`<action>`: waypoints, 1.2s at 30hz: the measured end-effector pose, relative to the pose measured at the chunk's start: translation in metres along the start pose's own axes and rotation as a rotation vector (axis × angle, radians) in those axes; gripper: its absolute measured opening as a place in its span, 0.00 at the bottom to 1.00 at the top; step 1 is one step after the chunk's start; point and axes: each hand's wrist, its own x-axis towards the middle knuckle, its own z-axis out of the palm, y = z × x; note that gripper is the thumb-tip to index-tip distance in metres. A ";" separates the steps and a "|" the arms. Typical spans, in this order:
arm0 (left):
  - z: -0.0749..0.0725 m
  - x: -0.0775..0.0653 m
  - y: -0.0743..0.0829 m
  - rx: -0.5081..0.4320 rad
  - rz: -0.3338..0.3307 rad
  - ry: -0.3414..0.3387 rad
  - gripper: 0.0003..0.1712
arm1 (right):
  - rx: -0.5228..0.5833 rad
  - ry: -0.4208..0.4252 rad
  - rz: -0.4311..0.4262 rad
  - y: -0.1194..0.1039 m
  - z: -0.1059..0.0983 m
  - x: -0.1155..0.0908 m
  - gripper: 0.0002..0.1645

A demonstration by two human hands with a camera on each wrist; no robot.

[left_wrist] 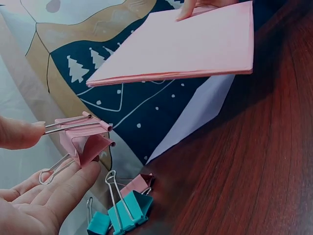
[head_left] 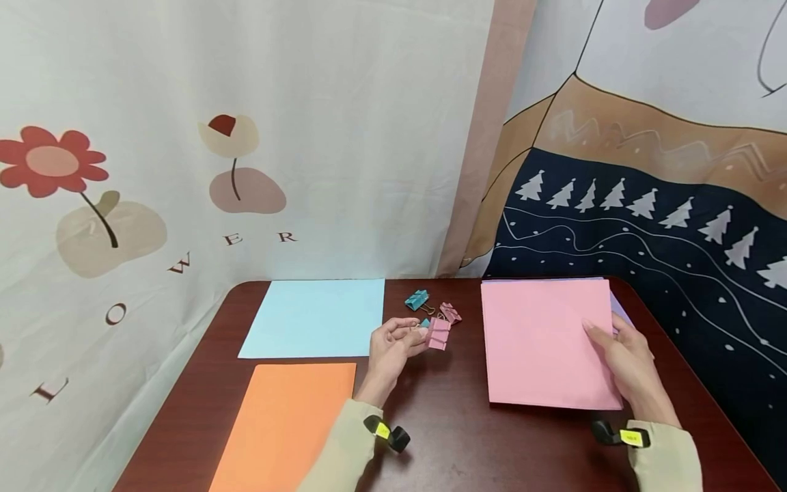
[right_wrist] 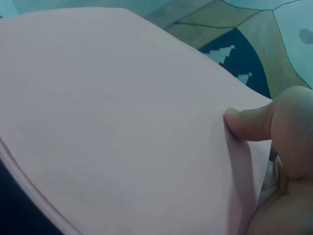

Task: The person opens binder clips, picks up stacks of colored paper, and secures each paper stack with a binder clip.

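Between thumb and fingers my left hand (head_left: 389, 352) pinches a pink binder clip (left_wrist: 83, 139) by its wire handles. The clip's lips stand apart and face the pink paper in the left wrist view. My right hand (head_left: 630, 362) grips a stack of pink paper (head_left: 547, 342) at its right edge, thumb on top and fingers underneath. In the left wrist view the stack is lifted, over a purple sheet (left_wrist: 195, 117) on the table. Beyond my left hand lie a teal binder clip (head_left: 417, 299) and another pink binder clip (head_left: 451, 312); a second teal clip (left_wrist: 131, 210) is partly hidden in the head view.
Light blue paper (head_left: 320, 318) lies at the back left of the dark wooden table (head_left: 455, 437). Orange paper (head_left: 289, 424) is in front of it, partly covered by my left sleeve. Printed curtains (head_left: 369, 137) hang right behind the table's back edge.
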 end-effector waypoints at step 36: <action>0.003 0.000 -0.002 -0.162 -0.074 0.005 0.11 | 0.221 -0.029 -0.040 -0.010 0.051 0.002 0.37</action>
